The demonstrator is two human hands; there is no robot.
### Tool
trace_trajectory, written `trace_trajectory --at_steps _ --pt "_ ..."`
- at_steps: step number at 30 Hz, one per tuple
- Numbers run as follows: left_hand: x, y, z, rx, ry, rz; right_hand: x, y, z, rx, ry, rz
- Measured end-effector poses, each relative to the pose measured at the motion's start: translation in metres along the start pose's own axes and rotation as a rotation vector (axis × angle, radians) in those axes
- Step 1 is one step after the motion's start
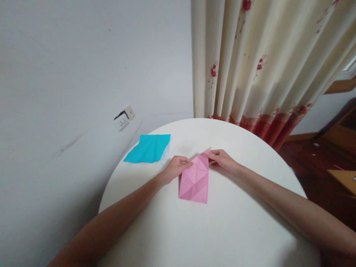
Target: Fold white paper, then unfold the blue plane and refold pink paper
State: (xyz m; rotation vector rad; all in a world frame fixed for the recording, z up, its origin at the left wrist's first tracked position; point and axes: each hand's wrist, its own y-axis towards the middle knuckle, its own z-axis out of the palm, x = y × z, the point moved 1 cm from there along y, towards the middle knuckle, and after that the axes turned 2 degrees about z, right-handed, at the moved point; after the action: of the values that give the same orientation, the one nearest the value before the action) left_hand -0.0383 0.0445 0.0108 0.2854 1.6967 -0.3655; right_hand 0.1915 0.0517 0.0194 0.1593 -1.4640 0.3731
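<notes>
A creased sheet of pink paper (194, 181) is held over the middle of the white round table (172, 237). It is partly folded, with crossing fold lines and a pointed corner sticking up at its upper right. My left hand (175, 168) pinches its upper left edge between thumb and fingers. At the upper right corner, my right hand (221, 159) grips the paper near the raised point. The undersides of the fingers and the back of the paper are hidden.
A creased blue paper sheet (150, 148) lies near the table's far left edge. Beyond it, a wall socket (121, 122) sits on the white wall. A flowered curtain (250, 66) hangs behind the table, and a wooden piece of furniture (343, 180) stands at the right.
</notes>
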Motion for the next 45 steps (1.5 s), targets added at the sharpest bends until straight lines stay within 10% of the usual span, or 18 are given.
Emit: trace_trajectory --at_steps 16,26,29,36,45 --pt "-0.01 -0.01 0.023 0.158 0.09 -0.018 -0.018 -0.01 0.039 -0.059 0.009 -0.157" --pt "-0.009 -0.01 0.026 0.22 0.075 -0.064 0.002 0.0 0.013 -0.337 -0.065 -0.265" --pt "-0.005 -0.009 0.027 0.164 0.04 -0.081 0.002 0.0 0.006 -0.362 -0.004 -0.193" --pt "0.0 -0.003 0.024 -0.106 -0.004 0.025 -0.019 -0.006 0.024 0.036 -0.085 -0.037" --pt "-0.002 0.0 0.025 -0.124 -0.041 0.11 -0.013 -0.004 0.022 -0.228 0.038 -0.096"
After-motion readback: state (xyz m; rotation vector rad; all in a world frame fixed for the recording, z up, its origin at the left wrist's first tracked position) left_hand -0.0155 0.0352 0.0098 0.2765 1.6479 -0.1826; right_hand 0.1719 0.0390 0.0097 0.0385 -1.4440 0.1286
